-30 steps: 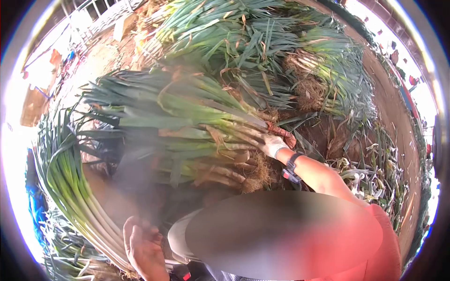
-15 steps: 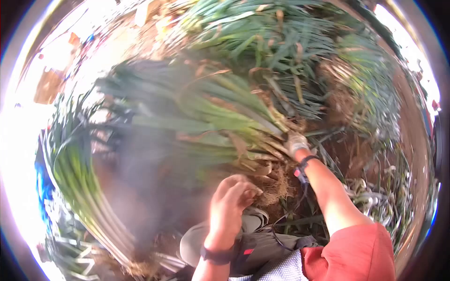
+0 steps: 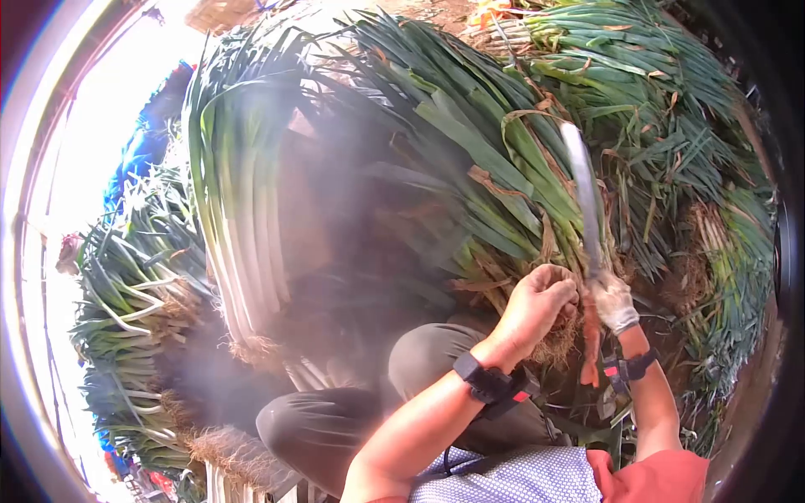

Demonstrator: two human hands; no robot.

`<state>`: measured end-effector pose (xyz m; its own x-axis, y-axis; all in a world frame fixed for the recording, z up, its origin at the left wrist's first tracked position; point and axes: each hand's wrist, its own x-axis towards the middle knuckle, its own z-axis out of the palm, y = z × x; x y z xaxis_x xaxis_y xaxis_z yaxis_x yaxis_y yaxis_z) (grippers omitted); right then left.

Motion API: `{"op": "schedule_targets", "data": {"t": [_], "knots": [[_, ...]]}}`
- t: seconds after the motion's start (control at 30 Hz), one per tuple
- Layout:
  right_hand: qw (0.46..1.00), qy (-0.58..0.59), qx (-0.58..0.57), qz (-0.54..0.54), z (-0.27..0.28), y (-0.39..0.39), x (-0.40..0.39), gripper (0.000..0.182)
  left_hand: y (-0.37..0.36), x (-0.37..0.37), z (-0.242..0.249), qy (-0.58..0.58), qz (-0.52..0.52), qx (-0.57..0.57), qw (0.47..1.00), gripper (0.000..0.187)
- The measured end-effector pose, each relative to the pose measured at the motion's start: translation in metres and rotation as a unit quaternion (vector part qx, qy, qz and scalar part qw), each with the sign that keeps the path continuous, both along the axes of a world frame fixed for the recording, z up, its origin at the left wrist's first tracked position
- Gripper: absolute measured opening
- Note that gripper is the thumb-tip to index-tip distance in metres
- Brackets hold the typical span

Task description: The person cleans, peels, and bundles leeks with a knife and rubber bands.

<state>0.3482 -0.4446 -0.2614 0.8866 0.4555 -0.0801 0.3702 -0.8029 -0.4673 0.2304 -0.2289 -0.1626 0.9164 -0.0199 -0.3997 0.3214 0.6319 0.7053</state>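
Observation:
My left hand [image 3: 541, 306] is bare and closed at the root end of a large bunch of leeks [image 3: 503, 184]; what its fingers hold is hidden. Just right of it, my right hand [image 3: 612, 303], in a pale glove, is wrapped round the reddish handle [image 3: 591, 335] of a long knife. Its blade [image 3: 584, 189] points up and away, over the leeks. Brown roots [image 3: 555, 342] hang below my left hand. A cleaned bunch with long white stems [image 3: 251, 243] stands to the left, apart from both hands.
More leeks lie in piles at the left [image 3: 138, 335], the upper right [image 3: 646, 75] and the right edge [image 3: 746, 268]. My bent knees [image 3: 319, 427] are below the middle. Blue sheeting [image 3: 147, 138] is at the upper left. A hazy blur covers the centre-left.
The view has shifted, and the cleaned bunch appears higher and further right. My left hand has moved up to the leek bases beside my right hand. The knife blade now shows upright.

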Motion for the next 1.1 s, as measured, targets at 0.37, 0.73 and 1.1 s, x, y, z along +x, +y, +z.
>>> {"op": "schedule_targets", "data": {"t": [0.37,0.73,1.1], "knots": [[0.970,0.107,0.116,0.184,0.030,0.274,-0.044,0.057,0.046,-0.039,0.004,0.004,0.169,-0.127,0.977,0.014],[0.987,-0.007,-0.043,-0.158,-0.047,0.106,0.043,0.045,0.040,-0.014,0.004,-0.016,0.130,-0.097,0.987,0.013],[0.972,0.104,-0.118,-0.177,-0.086,0.049,0.116,0.072,0.018,0.013,0.005,0.036,0.090,-0.062,0.993,0.012]]}}
